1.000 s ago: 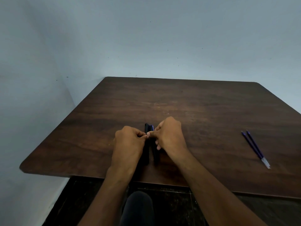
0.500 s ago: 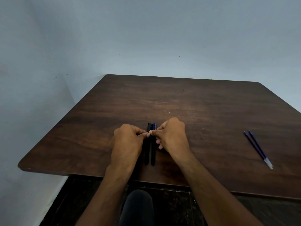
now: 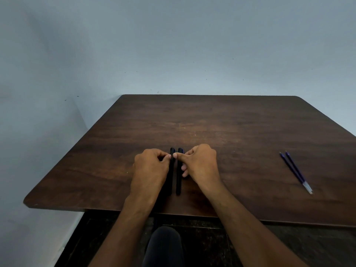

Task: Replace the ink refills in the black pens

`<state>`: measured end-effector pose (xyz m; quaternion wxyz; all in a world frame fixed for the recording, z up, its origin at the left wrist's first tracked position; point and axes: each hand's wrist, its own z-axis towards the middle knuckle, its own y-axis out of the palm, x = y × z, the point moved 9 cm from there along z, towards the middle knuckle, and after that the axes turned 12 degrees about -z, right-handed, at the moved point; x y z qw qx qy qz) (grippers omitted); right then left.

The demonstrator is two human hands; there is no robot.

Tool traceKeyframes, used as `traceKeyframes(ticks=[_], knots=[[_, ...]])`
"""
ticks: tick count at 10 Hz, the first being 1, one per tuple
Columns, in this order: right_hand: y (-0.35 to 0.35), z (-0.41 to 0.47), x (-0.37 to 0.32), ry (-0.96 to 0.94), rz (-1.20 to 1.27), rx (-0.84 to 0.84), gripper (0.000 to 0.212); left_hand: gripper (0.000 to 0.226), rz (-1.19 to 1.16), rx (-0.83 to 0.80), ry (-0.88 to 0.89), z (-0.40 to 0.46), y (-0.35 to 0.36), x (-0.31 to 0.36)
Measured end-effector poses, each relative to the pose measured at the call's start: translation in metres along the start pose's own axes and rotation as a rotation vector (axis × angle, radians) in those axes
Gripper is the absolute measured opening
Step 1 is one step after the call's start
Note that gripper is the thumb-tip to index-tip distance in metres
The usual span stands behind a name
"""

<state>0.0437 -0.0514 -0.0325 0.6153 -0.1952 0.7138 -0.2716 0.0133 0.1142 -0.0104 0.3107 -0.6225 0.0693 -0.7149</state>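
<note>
Two black pens lie side by side near the front middle of the brown table (image 3: 231, 132), pointing away from me. My left hand (image 3: 150, 170) curls over the left black pen (image 3: 171, 180), thumb and forefinger pinching its upper part. My right hand (image 3: 201, 163) holds the right black pen (image 3: 178, 182), thumb tip on its left side and fingers on its right. The two thumb tips nearly touch. A sliver of blue shows by the right pen's far end. Two blue ink refills (image 3: 294, 170) lie together far to the right, clear tips toward me.
The table stands in a corner of pale blue walls, with the left wall close to its left edge. My dark-clad knee (image 3: 163, 245) shows below the front edge, over a dark floor.
The two pens have drawn slightly apart, leaving a thin gap between them. Both hands stay in the same place on the pens. The refills have not moved.
</note>
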Motion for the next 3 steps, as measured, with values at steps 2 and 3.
traceKeyframes(ticks=[2, 3], knots=[[-0.018, -0.011, -0.006, -0.074, -0.011, 0.02, 0.04, 0.018, 0.007, 0.013, 0.203, -0.005, 0.0, 0.032], [-0.036, -0.019, -0.01, -0.125, -0.117, 0.1, 0.037, 0.018, -0.11, 0.066, 0.243, -0.006, -0.008, 0.039]])
